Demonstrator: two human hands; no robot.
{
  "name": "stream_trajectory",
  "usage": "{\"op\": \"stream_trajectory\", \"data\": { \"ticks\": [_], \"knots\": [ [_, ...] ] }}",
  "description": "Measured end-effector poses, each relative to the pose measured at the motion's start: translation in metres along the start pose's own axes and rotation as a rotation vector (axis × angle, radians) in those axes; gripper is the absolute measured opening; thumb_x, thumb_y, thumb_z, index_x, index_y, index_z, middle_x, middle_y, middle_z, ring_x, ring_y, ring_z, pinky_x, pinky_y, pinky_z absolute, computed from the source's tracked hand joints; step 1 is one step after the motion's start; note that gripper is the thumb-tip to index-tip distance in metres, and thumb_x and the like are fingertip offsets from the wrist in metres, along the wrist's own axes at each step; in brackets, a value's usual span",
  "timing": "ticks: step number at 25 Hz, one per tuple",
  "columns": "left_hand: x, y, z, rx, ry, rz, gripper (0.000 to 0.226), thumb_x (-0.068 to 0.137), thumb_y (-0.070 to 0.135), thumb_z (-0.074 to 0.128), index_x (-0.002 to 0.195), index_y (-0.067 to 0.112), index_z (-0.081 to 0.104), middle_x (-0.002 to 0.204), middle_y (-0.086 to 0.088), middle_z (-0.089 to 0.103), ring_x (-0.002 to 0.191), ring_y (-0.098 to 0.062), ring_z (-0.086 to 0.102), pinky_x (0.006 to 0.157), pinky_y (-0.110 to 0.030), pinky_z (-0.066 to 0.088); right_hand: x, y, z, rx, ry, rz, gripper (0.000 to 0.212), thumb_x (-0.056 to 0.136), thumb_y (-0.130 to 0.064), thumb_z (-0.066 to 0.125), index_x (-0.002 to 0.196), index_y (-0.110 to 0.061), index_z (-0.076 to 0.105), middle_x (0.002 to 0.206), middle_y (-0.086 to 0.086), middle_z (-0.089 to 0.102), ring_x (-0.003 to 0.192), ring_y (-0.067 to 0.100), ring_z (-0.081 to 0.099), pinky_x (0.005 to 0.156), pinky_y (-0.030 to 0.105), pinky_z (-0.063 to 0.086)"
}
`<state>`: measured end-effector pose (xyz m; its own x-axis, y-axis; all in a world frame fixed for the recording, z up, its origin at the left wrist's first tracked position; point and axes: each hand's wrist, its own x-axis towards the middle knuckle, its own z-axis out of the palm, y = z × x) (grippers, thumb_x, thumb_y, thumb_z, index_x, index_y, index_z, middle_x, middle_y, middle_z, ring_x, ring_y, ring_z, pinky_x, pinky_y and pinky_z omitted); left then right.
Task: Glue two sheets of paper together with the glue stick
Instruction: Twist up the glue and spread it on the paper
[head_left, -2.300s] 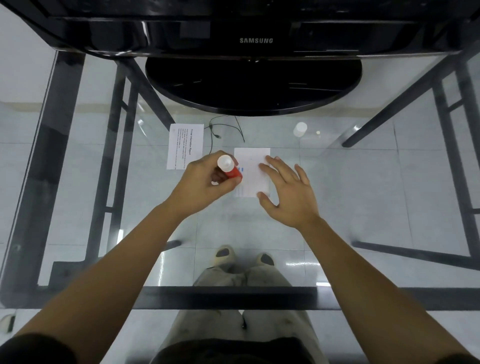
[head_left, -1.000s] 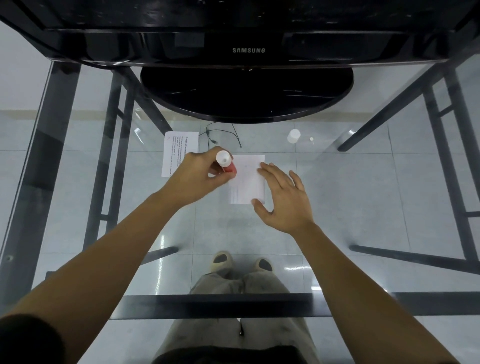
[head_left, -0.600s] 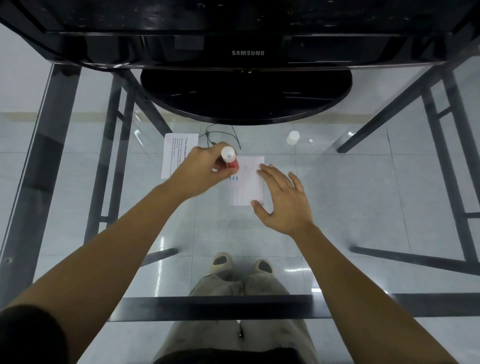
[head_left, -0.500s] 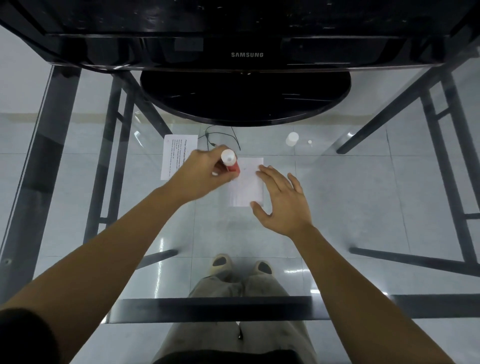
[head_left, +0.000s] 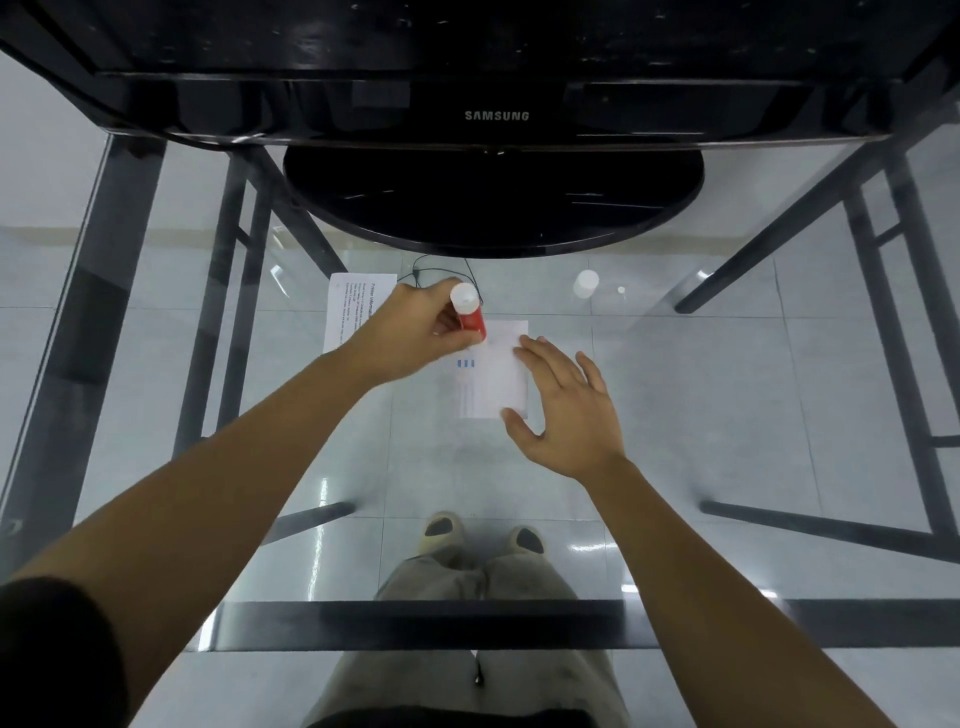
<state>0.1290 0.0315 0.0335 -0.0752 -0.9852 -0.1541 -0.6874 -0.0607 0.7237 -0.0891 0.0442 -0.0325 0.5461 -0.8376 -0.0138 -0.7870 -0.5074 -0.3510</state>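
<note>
A small white sheet of paper (head_left: 496, 374) with blue marks lies on the glass table. My left hand (head_left: 415, 335) grips a red glue stick (head_left: 469, 314) with a white end, tilted, its tip touching the sheet's far left corner. My right hand (head_left: 566, 408) rests flat with fingers spread on the sheet's right edge, pinning it. A second sheet with printed text (head_left: 350, 306) lies to the left, partly hidden by my left hand.
A black Samsung monitor with its round base (head_left: 493, 202) stands at the back of the glass table (head_left: 727, 389). A white cap (head_left: 586, 283) sits at the right of the base. A thin black cable (head_left: 441, 273) lies near the papers.
My left hand has slid the glue stick back and forth over the sheet's left part, ending at its far left corner. My right hand has stayed on the sheet.
</note>
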Motion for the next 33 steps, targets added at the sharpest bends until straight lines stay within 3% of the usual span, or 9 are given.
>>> {"op": "stream_trajectory", "data": {
  "ticks": [2, 8, 14, 19, 24, 26, 30, 33],
  "knots": [
    [-0.004, 0.001, 0.003, 0.009, 0.022, 0.021, 0.029, 0.078, 0.028, 0.071, 0.102, 0.018, 0.058, 0.091, 0.004, 0.07, 0.077, -0.002, 0.064, 0.074, -0.008, 0.047, 0.0, 0.0, 0.0, 0.018, -0.001, 0.003, 0.066, 0.083, -0.055, 0.043, 0.139, -0.021, 0.033, 0.149, -0.004, 0.035, 0.138, 0.013, 0.029, 0.114, 0.036, 0.007],
    [-0.014, 0.006, 0.015, 0.01, -0.14, 0.12, 0.027, 0.079, 0.029, 0.07, 0.101, 0.021, 0.057, 0.088, 0.007, 0.068, 0.075, 0.001, 0.063, 0.072, -0.001, 0.044, 0.001, 0.0, 0.001, 0.069, 0.0, 0.014, 0.062, 0.081, -0.057, 0.045, 0.133, -0.024, 0.039, 0.148, -0.005, 0.037, 0.136, 0.013, 0.032, 0.114, 0.035, 0.007],
    [0.014, 0.005, 0.002, 0.046, 0.104, 0.061, 0.02, 0.081, 0.029, 0.067, 0.095, 0.02, 0.056, 0.089, 0.003, 0.069, 0.076, -0.003, 0.062, 0.066, -0.001, 0.042, 0.0, -0.001, -0.002, 0.084, 0.001, 0.015, 0.06, 0.08, -0.055, 0.048, 0.13, -0.022, 0.043, 0.145, -0.001, 0.04, 0.134, 0.016, 0.034, 0.114, 0.036, 0.009],
    [-0.006, 0.009, 0.015, 0.046, -0.084, 0.184, 0.025, 0.08, 0.028, 0.069, 0.1, 0.018, 0.057, 0.092, 0.002, 0.071, 0.081, -0.005, 0.067, 0.074, -0.01, 0.049, -0.001, -0.002, -0.005, 0.113, 0.013, 0.022, 0.06, 0.079, -0.054, 0.049, 0.129, -0.02, 0.045, 0.138, 0.003, 0.047, 0.13, 0.02, 0.04, 0.113, 0.038, 0.011],
    [0.016, 0.009, 0.008, 0.12, 0.053, 0.079, 0.025, 0.083, 0.029, 0.065, 0.102, 0.017, 0.055, 0.099, -0.002, 0.07, 0.087, -0.011, 0.064, 0.075, -0.021, 0.05, -0.001, -0.003, -0.005, 0.124, 0.017, 0.02, 0.053, 0.078, -0.051, 0.054, 0.119, -0.017, 0.051, 0.133, 0.005, 0.051, 0.128, 0.022, 0.043, 0.112, 0.042, 0.018],
    [0.015, 0.01, 0.009, 0.105, 0.071, 0.082, 0.026, 0.082, 0.03, 0.066, 0.102, 0.018, 0.055, 0.098, -0.001, 0.069, 0.084, -0.009, 0.062, 0.072, -0.013, 0.047, -0.001, -0.003, -0.006, 0.123, 0.015, 0.026, 0.053, 0.078, -0.051, 0.055, 0.118, -0.016, 0.052, 0.131, 0.007, 0.052, 0.125, 0.024, 0.045, 0.111, 0.044, 0.022],
    [0.008, 0.014, 0.017, 0.061, -0.065, 0.129, 0.026, 0.08, 0.029, 0.069, 0.1, 0.018, 0.058, 0.095, 0.002, 0.07, 0.077, -0.002, 0.061, 0.069, 0.001, 0.041, -0.001, -0.005, -0.006, 0.099, 0.014, 0.037, 0.054, 0.077, -0.051, 0.055, 0.117, -0.016, 0.054, 0.125, 0.008, 0.054, 0.118, 0.027, 0.049, 0.107, 0.046, 0.03],
    [0.017, 0.015, 0.012, 0.076, 0.023, 0.085, 0.023, 0.082, 0.029, 0.067, 0.099, 0.02, 0.055, 0.091, 0.006, 0.066, 0.075, -0.001, 0.057, 0.061, 0.002, 0.038, -0.001, -0.005, -0.007, 0.104, 0.015, 0.034, 0.054, 0.077, -0.051, 0.056, 0.117, -0.015, 0.053, 0.123, 0.008, 0.055, 0.116, 0.026, 0.049, 0.106, 0.045, 0.032]
  ]
}}
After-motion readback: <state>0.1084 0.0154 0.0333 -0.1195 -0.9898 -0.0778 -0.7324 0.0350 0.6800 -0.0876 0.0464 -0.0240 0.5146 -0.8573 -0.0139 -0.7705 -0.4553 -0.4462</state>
